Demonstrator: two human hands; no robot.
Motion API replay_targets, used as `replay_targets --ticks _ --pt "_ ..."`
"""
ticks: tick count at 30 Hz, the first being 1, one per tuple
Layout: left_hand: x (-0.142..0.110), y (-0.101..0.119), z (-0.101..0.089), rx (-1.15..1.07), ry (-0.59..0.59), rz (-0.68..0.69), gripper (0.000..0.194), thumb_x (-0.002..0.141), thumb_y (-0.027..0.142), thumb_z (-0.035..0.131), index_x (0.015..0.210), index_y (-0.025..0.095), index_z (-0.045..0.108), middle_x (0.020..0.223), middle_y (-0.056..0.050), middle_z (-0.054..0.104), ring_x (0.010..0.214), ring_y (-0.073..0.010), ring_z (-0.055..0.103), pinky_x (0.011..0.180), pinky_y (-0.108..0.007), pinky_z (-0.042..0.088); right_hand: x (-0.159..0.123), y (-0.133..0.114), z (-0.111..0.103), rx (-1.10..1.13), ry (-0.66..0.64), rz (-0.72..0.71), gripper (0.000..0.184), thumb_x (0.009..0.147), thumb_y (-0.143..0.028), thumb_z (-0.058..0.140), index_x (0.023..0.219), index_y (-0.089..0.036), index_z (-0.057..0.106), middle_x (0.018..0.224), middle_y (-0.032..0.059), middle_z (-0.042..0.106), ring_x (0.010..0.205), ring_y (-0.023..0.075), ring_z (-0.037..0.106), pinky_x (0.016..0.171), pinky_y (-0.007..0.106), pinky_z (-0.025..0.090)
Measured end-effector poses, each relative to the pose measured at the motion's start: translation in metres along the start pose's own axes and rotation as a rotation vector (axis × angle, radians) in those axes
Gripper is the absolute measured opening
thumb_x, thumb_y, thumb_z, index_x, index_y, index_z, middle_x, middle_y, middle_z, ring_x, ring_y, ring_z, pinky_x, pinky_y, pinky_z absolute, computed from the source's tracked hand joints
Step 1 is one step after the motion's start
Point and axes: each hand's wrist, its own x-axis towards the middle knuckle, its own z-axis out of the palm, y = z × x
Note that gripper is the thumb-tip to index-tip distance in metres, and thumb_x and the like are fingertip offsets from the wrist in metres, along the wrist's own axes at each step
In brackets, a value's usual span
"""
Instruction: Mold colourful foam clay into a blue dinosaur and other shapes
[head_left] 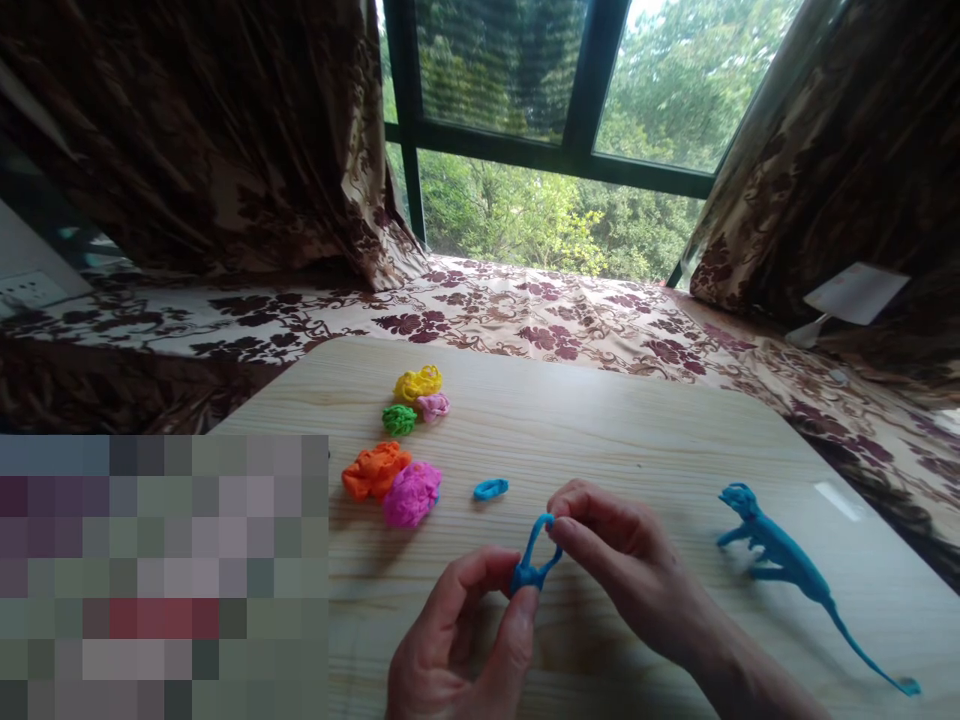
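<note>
A looped piece of blue modelling clay (530, 577) is held between my two hands above the table. My left hand (469, 635) pinches its thick lower end between thumb and forefinger. With thumb and fingertips, my right hand (611, 540) grips the thin loop at its upper right. Just beyond them, a small blue clay ring (491, 489) lies on the tabletop. To the right rests a blue clay animal figure (784, 550) with legs and a long thin tail.
Orange clay (375, 470) and magenta clay (412, 494) lie left of my hands. Farther back are yellow (418, 383), green (399, 419) and pink clay lumps (433, 406). The pale wooden table (570, 420) meets a flower-patterned cloth (525, 310) under the window. A blurred patch covers the lower left.
</note>
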Motion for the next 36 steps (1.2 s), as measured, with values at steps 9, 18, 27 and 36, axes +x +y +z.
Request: replay_targets --ticks 9,18,27,36 --pt "0.0 0.001 0.0 0.015 -0.02 0.007 0.024 0.059 0.025 0.074 0.081 0.019 0.066 0.075 -0.001 0.07 0.073 -0.0149 0.066 0.069 -0.016 0.05 0.0 -0.003 0.002 -0.082 0.005 -0.037 0.011 0.085 -0.029 0.055 0.084 -0.019 0.06 0.081 0.0005 0.058 0.078 0.0138 0.053 0.071 0.025 0.042" --pt "0.0 0.003 0.001 -0.01 0.002 0.025 0.022 0.06 0.022 0.073 0.08 0.019 0.065 0.075 0.0 0.07 0.07 -0.0124 0.065 0.068 -0.014 0.049 -0.003 -0.001 0.0 -0.196 -0.009 -0.085 0.014 0.087 -0.025 0.051 0.095 -0.02 0.061 0.094 0.0027 0.061 0.086 0.0149 0.055 0.078 0.026 0.042" --pt "-0.001 0.008 0.001 -0.066 0.019 -0.009 0.023 0.062 0.026 0.073 0.084 0.019 0.068 0.08 -0.001 0.071 0.075 -0.0162 0.067 0.067 -0.017 0.052 -0.004 -0.007 0.002 -0.188 -0.066 -0.168 0.009 0.084 -0.016 0.054 0.09 -0.019 0.06 0.092 0.0035 0.059 0.087 0.0149 0.055 0.079 0.027 0.043" --pt "-0.001 0.008 0.001 -0.099 -0.004 -0.047 0.02 0.061 0.024 0.074 0.079 0.02 0.065 0.071 0.003 0.069 0.072 -0.0128 0.065 0.067 -0.013 0.05 -0.005 -0.009 0.003 -0.179 -0.134 -0.129 0.008 0.085 -0.022 0.054 0.084 -0.017 0.061 0.081 0.0019 0.058 0.076 0.0128 0.054 0.07 0.026 0.043"
